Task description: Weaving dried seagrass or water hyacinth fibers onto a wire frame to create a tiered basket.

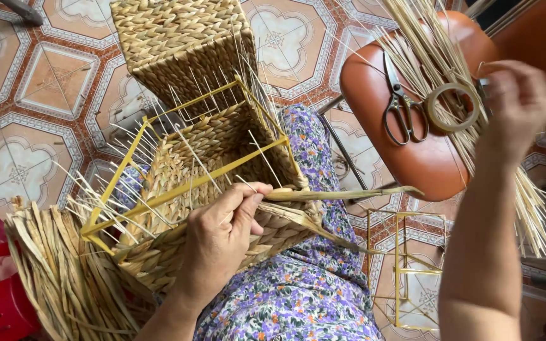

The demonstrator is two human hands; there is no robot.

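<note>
Our left hand point(222, 230) pinches a flat straw strip point(342, 192) vs. the half-made basket point(222, 164) on our lap. Right hand point(516, 101) is blurry by the straw bundle point(437, 50); can't tell its grip. Walls approx. half woven, yellow frame point(191, 186) & thin sticks bare on top.

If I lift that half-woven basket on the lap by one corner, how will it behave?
The basket probably feels light, being dried fibre on a thin yellow frame. It should hold shape, though loose strands near the left hand would flop.
</note>
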